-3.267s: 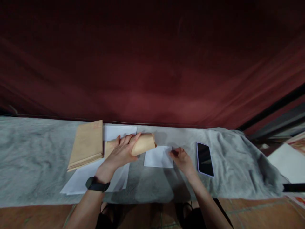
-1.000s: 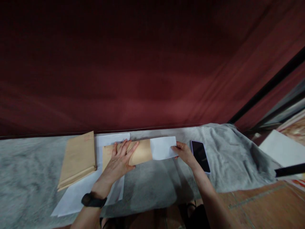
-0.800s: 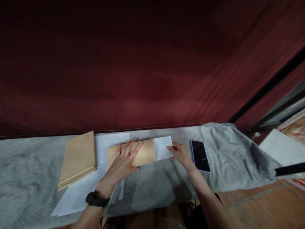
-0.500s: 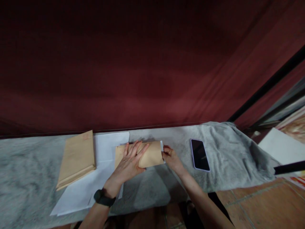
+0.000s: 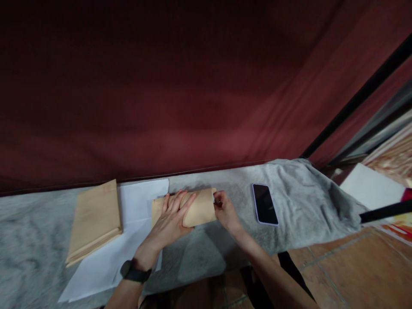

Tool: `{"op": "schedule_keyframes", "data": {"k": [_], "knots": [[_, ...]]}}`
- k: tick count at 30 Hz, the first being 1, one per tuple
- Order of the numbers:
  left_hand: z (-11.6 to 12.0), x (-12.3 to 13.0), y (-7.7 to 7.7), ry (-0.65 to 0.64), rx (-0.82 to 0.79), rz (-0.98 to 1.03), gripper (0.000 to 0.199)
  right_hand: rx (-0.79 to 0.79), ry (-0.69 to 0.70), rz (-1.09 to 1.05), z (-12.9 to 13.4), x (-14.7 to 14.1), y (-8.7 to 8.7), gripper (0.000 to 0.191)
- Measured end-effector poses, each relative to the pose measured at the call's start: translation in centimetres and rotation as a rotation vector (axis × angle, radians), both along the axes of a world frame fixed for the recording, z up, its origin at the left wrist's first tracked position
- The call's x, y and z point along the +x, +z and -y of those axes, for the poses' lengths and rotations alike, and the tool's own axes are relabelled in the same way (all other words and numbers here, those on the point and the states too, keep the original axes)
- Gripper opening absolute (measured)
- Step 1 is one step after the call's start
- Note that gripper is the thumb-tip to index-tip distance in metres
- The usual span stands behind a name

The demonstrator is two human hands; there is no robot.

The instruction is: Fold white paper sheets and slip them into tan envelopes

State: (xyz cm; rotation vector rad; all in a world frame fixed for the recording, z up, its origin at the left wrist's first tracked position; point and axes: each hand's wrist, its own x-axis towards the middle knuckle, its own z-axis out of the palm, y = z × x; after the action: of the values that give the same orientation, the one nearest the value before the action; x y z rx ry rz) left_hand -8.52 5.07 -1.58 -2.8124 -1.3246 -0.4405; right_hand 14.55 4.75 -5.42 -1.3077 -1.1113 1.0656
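Envelope [image 5: 201, 208]: is being pressed by left hand [image 5: 172, 219], fingers apart
Right end [image 5: 213, 211]: is being touched by right hand [image 5: 225, 212], fingers' grip unclear

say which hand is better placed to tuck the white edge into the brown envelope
Right, probably: the right hand has its fingers at the white edge, while the left hand lies spread across the brown envelope.

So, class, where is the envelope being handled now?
In the head view, the brown envelope is low, slightly left of centre, over grey cloth, under the left hand, with the right hand at its right end.
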Motion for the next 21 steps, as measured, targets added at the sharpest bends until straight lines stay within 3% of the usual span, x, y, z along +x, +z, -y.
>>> {"op": "schedule_keyframes", "data": {"k": [3, 8, 13, 16, 19, 21], "knots": [[0.0, 0.1, 0.2, -0.006, 0.005, 0.006, 0.108, -0.094, -0.048, -0.108, -0.2, -0.2, 0.2, 0.051], [0.0, 0.0, 0.1, -0.011, -0.033, 0.005, 0.110, -0.247, 0.129, -0.271, -0.1, 0.1, 1.1, 0.020], [0.0, -0.1, 0.4, -0.009, -0.131, 0.074, 0.107, -0.224, 0.081, -0.288, 0.1, 0.2, 1.4, 0.016], [0.0, 0.3, 1.0, 0.072, -0.152, 0.297, 0.085, -0.204, 0.019, -0.321, 0.0, 0.5, 1.4, 0.019], [0.1, 1.2, 1.0, 0.341, -0.181, 0.721, 0.055, -0.187, -0.055, -0.367, -0.1, 1.0, 1.4, 0.023], [0.4, 2.0, 0.6, 0.533, -0.353, 1.036, 0.047, -0.186, -0.089, -0.403, -0.1, 1.2, 1.5, 0.027]]}}
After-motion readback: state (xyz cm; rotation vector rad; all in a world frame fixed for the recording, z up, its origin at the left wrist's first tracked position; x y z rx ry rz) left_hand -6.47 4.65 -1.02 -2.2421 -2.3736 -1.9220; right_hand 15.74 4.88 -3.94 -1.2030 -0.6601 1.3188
